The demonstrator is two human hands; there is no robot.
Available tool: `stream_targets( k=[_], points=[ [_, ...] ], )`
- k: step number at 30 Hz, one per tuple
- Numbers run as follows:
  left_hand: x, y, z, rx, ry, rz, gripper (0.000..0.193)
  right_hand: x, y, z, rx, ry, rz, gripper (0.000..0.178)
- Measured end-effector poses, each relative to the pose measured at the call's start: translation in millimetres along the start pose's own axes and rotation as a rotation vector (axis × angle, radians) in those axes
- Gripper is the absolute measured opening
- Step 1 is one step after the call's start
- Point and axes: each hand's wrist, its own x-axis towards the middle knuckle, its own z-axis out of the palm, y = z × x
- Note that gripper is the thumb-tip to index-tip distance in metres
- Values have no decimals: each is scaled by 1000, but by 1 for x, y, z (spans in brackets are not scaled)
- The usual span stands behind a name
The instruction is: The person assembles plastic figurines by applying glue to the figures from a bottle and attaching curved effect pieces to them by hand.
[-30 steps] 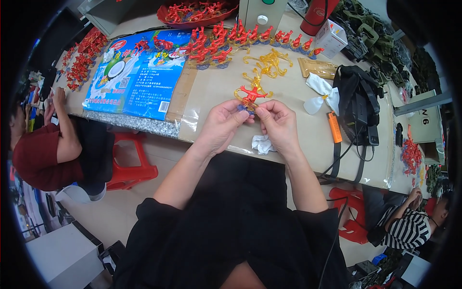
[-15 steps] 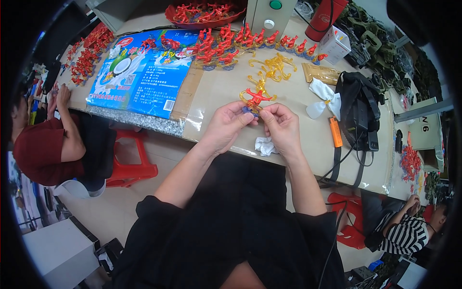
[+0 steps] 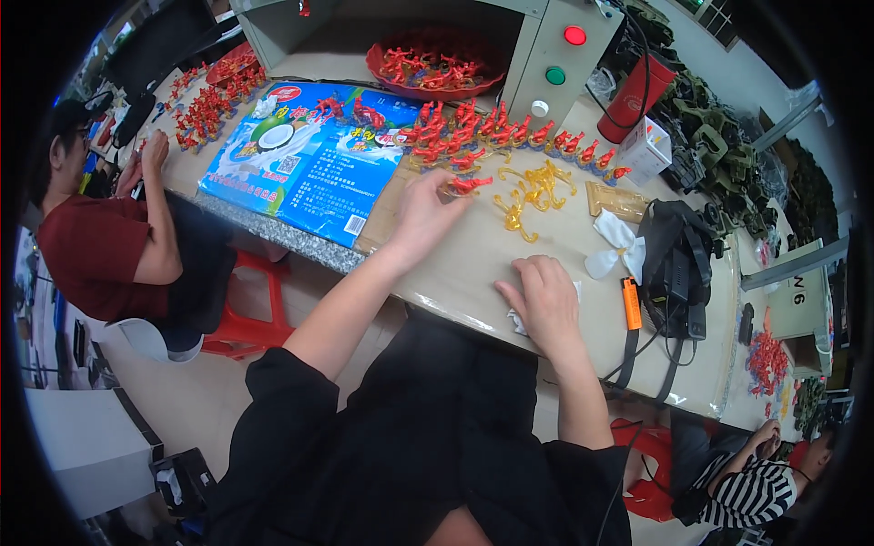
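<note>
My left hand (image 3: 426,217) is closed on a small red figurine (image 3: 471,185), holding it just in front of the cluster of red figurines (image 3: 455,136) on translucent blue and yellow bases. My right hand (image 3: 544,300) rests near the table's front edge, its thumb apart from the fingers. Partly under it lies a crumpled white tissue (image 3: 516,320); whether the fingers touch it I cannot tell. Between and beyond the hands are loose translucent yellow pieces (image 3: 543,187), curved and branching. One yellow piece (image 3: 515,218) lies closer to me.
A blue printed sheet (image 3: 300,168) covers the table's left. Behind stand a red tray of figurines (image 3: 437,68) and a grey machine with buttons (image 3: 555,68). An orange lighter (image 3: 631,303), a white cloth (image 3: 616,246) and a black bag (image 3: 674,259) lie right. Co-workers sit both sides.
My hands have parted. The left carried the red figurine forward and left to the cluster; the right let go and came down over the tissue. The view has shifted too.
</note>
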Motion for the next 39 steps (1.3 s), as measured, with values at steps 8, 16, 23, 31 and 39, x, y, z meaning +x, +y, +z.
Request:
stream_targets(
  k=[8,16,23,31,39],
  points=[
    [6,5,4,591,160,225,39,3,21,-17,-397,17,76,18],
    [11,3,8,573,264,246,50,-8,2,-7,-375,-133,161,16],
    [-6,-10,-22,258,161,293,20,-16,1,-24,-280,161,77,13],
    [12,-11,-94,254,363,265,5,-59,3,-39,-200,331,195,10],
    [-86,21,31,307,-293,523,9,-100,-18,-73,921,-99,726,8]
  ],
)
